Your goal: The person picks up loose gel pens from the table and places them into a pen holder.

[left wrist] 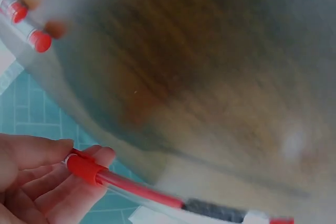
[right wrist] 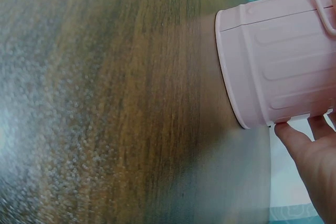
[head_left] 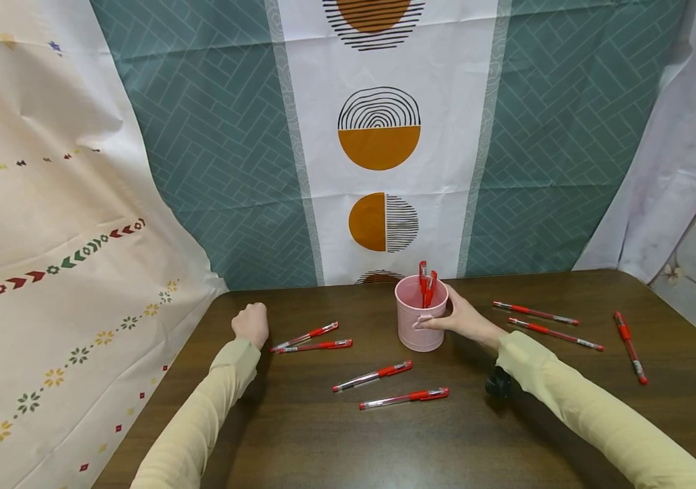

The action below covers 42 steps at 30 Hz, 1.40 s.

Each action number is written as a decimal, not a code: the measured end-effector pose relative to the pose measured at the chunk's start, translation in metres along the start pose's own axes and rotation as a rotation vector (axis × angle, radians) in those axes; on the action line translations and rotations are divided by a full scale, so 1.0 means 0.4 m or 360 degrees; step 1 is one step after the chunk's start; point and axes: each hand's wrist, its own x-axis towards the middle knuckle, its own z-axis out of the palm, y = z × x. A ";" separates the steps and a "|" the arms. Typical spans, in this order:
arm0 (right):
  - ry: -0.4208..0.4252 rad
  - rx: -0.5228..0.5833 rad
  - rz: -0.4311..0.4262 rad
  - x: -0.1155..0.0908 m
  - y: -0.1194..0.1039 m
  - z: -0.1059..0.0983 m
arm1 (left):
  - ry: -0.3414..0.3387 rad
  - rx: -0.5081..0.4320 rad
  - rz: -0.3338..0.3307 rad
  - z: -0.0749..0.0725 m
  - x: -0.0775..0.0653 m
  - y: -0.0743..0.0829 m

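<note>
At the left of the table in the head view is my left hand (head_left: 252,324). The left wrist view shows its thumb and fingers pinching a red pen (left wrist: 142,187) near the red cap; the head view does not show this pen. My right hand (head_left: 460,319) grips a small pink bucket (head_left: 411,326) from its right side, thumb in front by the handle. Two red pens (head_left: 424,285) stand in the bucket, leaning on its rim. In the right wrist view, fingers (right wrist: 294,140) touch the bucket's ribbed side.
Two red pens (head_left: 316,345) lie beside the left hand. Another pair of pens (head_left: 405,399) lies in front of the bucket. To the right are two pens (head_left: 555,333) and a single pen (head_left: 631,348). A patterned curtain (head_left: 378,224) hangs behind the dark wooden table (head_left: 421,448).
</note>
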 end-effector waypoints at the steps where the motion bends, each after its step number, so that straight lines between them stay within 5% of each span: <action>1: 0.0001 -0.0002 0.0003 0.000 0.001 0.000 | 0.0033 -0.0006 0.0017 -0.003 -0.001 0.000; 15: -0.0031 0.0018 0.0054 -0.033 -0.083 0.006 | 0.0326 -0.0090 0.0204 -0.028 -0.015 0.023; 25: -0.0032 0.0042 0.0054 -0.025 -0.056 0.002 | 0.0471 -0.0079 0.0372 -0.048 -0.020 0.053; 31: -0.0002 0.0008 0.0032 -0.007 0.001 0.004 | 0.0498 -0.0004 0.0441 -0.063 -0.017 0.072; 42: 0.0001 -0.0004 0.0012 -0.005 0.002 0.004 | 0.0458 -0.0080 0.0472 -0.089 -0.017 0.129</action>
